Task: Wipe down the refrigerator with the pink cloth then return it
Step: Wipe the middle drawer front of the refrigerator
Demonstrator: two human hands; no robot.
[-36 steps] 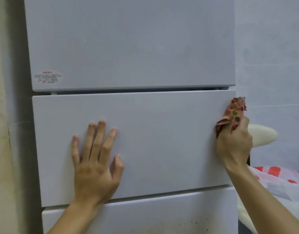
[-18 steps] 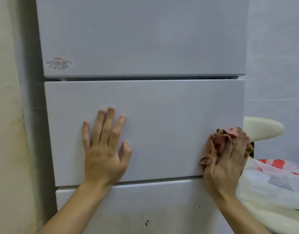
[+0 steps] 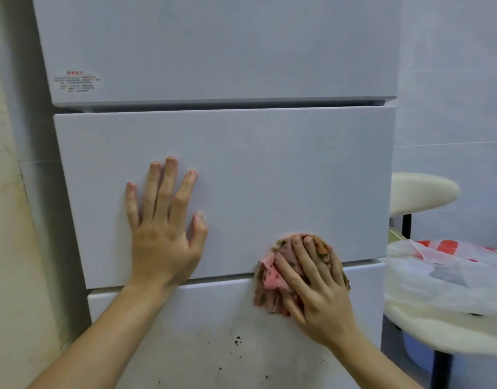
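- right hand [image 3: 317,296] lies over the pink cloth [image 3: 272,279], fingers spread & only slightly bent, pressing the wad vs. the front of the refrigerator [image 3: 241,51]; grip is apart, not closed round the cloth, w/ palm & fingers on top of it
- cloth is bunched up right under that hand; pink folds w/ a brownish-green pattern poke out past the fingertips at the top, to the left of the fingers & a little at the right
- wad straddles the seam btwn the middle panel [image 3: 269,169] & the bottom panel [image 3: 199,318], right of centre
- left hand [image 3: 163,234] flat on the middle panel, fingers straight & fanned, thumb out to the right; grip apart, holding nothing; heel of the hand at the panel's lower edge; sits well apart from the cloth, to its left & a bit higher
- top door carries a red-printed sticker [image 3: 76,81] near its lower-left corner; text too small to read
- dark specks [image 3: 237,339] on the bottom panel, below the cloth
- right of the fridge: a cream stool seat [image 3: 421,192] on a dark leg; nearer, a second cream seat [image 3: 438,327] w/ a white plastic bag [image 3: 438,265], red print, lying on it
- yellowish stained wall [image 3: 6,220] at left
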